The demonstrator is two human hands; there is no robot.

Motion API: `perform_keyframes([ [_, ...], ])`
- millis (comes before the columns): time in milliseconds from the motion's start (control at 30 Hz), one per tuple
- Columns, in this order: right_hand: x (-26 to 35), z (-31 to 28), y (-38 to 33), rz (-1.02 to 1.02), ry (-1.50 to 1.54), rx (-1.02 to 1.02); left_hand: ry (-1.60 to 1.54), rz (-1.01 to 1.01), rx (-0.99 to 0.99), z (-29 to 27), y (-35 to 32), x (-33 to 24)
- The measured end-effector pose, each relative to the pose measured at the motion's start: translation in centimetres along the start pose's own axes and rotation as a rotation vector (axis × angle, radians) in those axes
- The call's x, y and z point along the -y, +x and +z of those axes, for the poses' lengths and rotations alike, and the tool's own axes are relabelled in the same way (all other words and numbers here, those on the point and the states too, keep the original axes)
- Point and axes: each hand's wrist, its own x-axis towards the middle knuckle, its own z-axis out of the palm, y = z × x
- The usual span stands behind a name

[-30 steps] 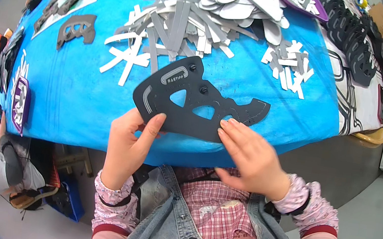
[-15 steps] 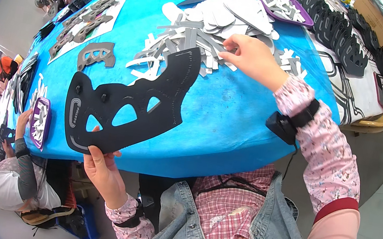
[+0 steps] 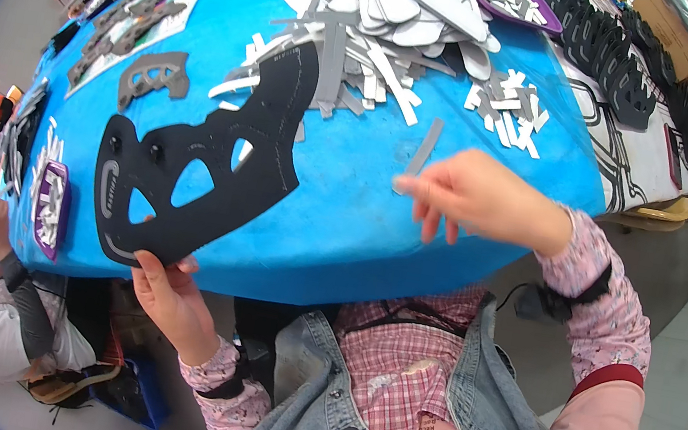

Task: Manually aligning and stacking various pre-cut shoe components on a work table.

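Between its thumb and fingers my left hand grips the lower left corner of a flat black panel. The panel has several cut-out windows, two round black studs and a curved grey print, and is held up tilted over the near table edge. My right hand pinches the lower end of a thin grey strip, which points upward, to the panel's right. Behind the panel lies a heap of loose grey and white strips, partly hidden by it. White rounded pads are stacked beyond the heap.
A smaller strip pile lies right on the blue tablecloth. Purple trays of strips stand at the back and far left. A grey cut-out piece lies left. Black pieces line the right. Co-workers sit left.
My right hand has drawn back from the heap toward me, now with a grey strip in its fingers. My left hand and the black panel have shifted slightly left in the view.
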Motion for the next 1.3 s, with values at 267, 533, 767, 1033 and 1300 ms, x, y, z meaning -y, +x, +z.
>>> perform_keyframes([
  [267,-6.1,-2.4,2.3,-0.834,-0.763,-0.387,-0.082,-0.093,0.168,1.3,-0.6,0.8],
  [533,-6.6,0.0,2.1,-0.973,-0.773,-0.411,-0.096,-0.142,0.154,1.8,-1.4,0.1],
  [767,-6.6,0.0,2.2,-0.869,-0.691,-0.306,-0.093,-0.137,0.138,2.8,-1.4,0.4],
  [1033,-6.0,0.7,-0.1,-0.887,-0.347,-0.308,-0.109,-0.308,0.182,5.6,-3.2,0.5],
  [1300,-6.1,0.2,-5.2,-0.276,0.28,-0.306,0.032,-0.348,0.543,7.9,-6.0,2.6],
])
